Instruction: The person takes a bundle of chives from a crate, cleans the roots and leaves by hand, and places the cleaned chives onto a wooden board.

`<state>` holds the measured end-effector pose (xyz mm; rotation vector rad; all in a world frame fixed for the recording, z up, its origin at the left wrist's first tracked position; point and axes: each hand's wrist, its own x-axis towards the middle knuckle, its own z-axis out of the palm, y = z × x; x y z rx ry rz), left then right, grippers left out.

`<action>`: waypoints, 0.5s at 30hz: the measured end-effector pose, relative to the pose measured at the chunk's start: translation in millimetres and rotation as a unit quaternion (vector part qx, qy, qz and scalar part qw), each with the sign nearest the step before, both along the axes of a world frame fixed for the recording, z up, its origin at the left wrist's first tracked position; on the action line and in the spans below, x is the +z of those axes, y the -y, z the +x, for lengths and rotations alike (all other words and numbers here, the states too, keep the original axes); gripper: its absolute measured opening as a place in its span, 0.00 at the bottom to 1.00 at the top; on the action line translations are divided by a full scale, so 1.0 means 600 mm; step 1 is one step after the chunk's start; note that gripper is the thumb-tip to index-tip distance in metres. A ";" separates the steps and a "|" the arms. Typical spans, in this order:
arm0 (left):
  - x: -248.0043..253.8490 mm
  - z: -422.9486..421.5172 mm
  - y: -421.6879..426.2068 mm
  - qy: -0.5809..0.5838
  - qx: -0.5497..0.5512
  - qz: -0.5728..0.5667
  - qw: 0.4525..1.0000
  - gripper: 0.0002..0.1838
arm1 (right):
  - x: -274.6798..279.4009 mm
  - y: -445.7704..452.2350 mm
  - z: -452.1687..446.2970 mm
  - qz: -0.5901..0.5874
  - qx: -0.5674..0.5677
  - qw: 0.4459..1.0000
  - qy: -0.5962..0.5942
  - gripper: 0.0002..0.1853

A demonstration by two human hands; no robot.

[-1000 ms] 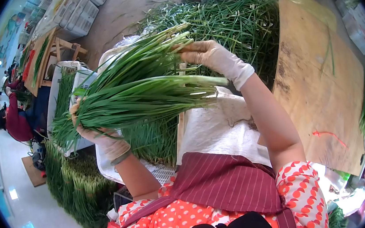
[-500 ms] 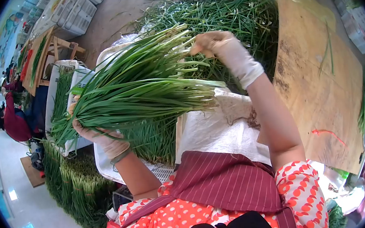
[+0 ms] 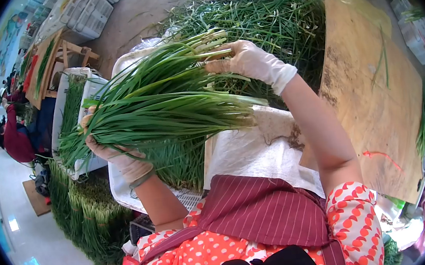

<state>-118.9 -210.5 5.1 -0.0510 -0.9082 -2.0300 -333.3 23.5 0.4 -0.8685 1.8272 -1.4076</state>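
Note:
A large bunch of long green chives (image 3: 159, 115) lies across in front of me, leaf ends to the left and pale stem ends to the right. My left hand (image 3: 113, 150), in a whitish glove, is wrapped round the leafy end. My right hand (image 3: 247, 64), gloved too, closes its fingers on several pale stems in the upper part of the bunch. Its fingertips are partly hidden among the stems. Beneath the bunch, more chives (image 3: 177, 162) fill a white crate (image 3: 120, 191).
Loose chives are heaped (image 3: 263, 23) beyond my right hand. To the right stands a wooden board (image 3: 369, 100) with a red tie (image 3: 383, 158) on it. Tied bundles (image 3: 93, 209) stand on the floor at left. Another person (image 3: 18, 134) is at far left, near stacked crates (image 3: 86, 16).
My right hand has moved left and slightly down, from the tips of the stems in onto the upper stems. My left hand keeps its hold, and the bunch has barely shifted.

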 end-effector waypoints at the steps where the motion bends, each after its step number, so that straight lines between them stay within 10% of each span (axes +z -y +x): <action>1: -0.001 -0.001 0.001 -0.014 -0.018 0.002 1.000 0.18 | -0.004 0.006 -0.001 -0.046 -0.004 0.998 0.052 0.19; 15: 0.003 -0.003 0.001 -0.039 -0.045 0.051 0.997 0.17 | 0.029 0.001 0.041 -0.123 0.012 0.989 0.077 0.12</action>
